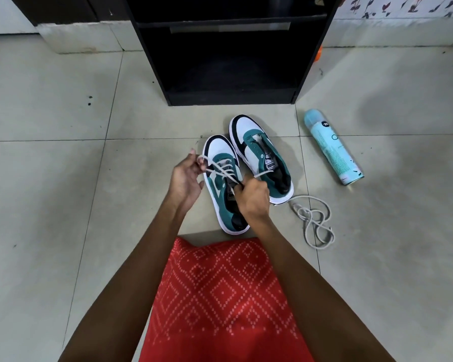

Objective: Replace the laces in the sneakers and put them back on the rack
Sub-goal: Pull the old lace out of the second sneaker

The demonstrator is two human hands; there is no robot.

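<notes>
Two green, white and black sneakers stand side by side on the tiled floor. The left sneaker (221, 189) has a pale lace (220, 167) crossed through its front eyelets. My left hand (185, 180) pinches one end of that lace at the shoe's left side. My right hand (254, 195) grips the other end over the shoe's tongue, a short piece sticking out to the right. The right sneaker (259, 150) has no lace in it. A second loose lace (314, 220) lies coiled on the floor to the right of the shoes.
A black open rack (230, 48) stands just behind the sneakers, its lower shelf dark and open toward me. A pale blue spray can (331, 146) lies on the floor to the right. My red patterned garment (220, 296) covers the floor in front of me.
</notes>
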